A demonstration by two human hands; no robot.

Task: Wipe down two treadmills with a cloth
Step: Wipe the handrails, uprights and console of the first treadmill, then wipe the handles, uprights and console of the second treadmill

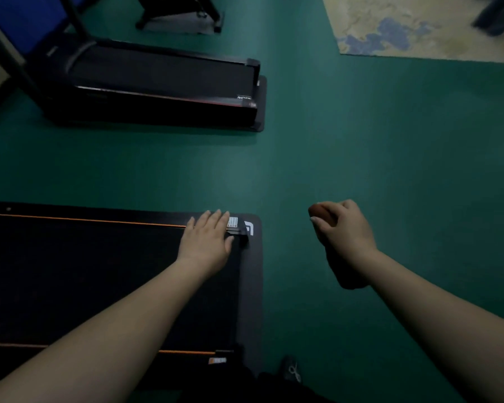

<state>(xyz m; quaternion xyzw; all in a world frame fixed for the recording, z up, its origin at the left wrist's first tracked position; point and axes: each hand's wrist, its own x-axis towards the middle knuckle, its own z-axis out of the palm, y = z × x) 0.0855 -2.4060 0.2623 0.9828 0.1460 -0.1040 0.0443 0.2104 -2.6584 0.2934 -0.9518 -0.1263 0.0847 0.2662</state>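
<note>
Beside the flat left hand [207, 239] on the near treadmill [99, 280], the right hand [342, 228] gripped a soft, light, bunched brown cloth [342, 271].

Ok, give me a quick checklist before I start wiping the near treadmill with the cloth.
1. Dark brownish cloth gripped in right hand: ok.
2. Cloth on the near black treadmill with orange stripes: not ok, it hangs over the green floor.
3. Left hand rests flat on the treadmill's rear corner: ok.
4. Belt stopped: cannot tell.
5. Far black treadmill wiped: cannot tell.
</note>
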